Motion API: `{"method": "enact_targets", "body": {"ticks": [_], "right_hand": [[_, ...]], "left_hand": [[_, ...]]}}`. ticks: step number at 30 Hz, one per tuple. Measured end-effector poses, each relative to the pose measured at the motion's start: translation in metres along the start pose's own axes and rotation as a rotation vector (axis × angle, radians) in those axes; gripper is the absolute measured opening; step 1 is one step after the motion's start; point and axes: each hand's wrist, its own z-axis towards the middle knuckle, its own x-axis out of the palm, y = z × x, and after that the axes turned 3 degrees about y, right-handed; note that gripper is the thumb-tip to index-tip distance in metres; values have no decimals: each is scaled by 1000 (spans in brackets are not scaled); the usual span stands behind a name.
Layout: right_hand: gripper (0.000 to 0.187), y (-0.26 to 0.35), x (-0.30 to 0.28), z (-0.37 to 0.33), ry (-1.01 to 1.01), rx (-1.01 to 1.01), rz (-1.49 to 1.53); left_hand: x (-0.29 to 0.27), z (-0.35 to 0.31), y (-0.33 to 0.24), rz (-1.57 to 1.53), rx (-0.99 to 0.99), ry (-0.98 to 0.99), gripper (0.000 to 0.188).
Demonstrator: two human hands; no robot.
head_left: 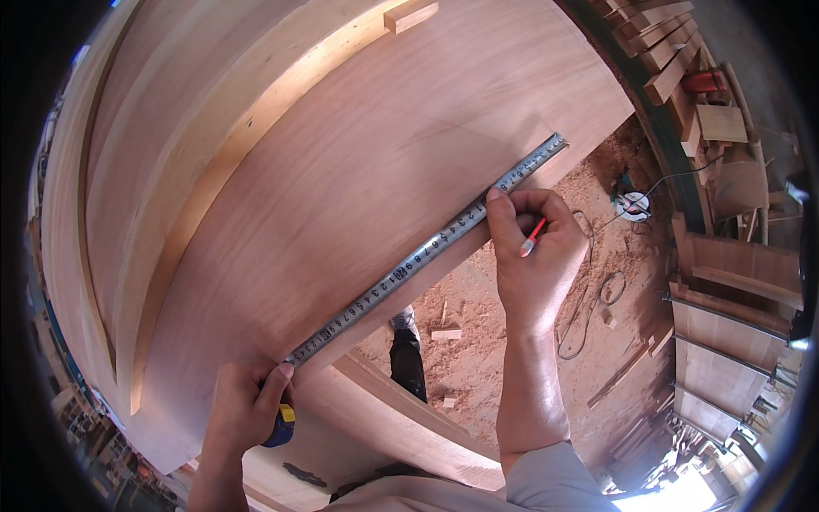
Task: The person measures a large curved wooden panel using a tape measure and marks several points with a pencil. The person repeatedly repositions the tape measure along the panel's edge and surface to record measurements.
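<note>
A silver tape measure blade point(415, 259) lies drawn out along the near edge of a large wooden panel point(367, 162). My left hand point(249, 401) is closed at the lower end of the blade, with the blue and yellow tape case point(280, 426) partly hidden under it. Farther up, my right hand point(539, 247) pinches the blade between thumb and fingers. A red pencil point(533, 237) is tucked in the same right hand, its light end showing beside the thumb. Past that hand, the blade's free end reaches over the panel.
A curved wooden strip point(247, 128) and a small block point(410, 15) sit on the panel. Below, sawdust covers the floor point(478, 341), with a looping cable point(580, 333) and a round white-topped tool point(632, 206). Wood offcuts point(665, 51) and clamped panels point(725, 367) stand at the right.
</note>
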Motion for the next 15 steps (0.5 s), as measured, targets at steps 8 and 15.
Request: {"method": "enact_targets", "body": {"ticks": [8, 15], "right_hand": [[22, -2, 0, -1, -7, -10, 4], [23, -5, 1, 0, -4, 0, 25]], "left_hand": [[-2, -1, -6, 3, -12, 21, 35], [-2, -1, -7, -1, -31, 22, 35]]}}
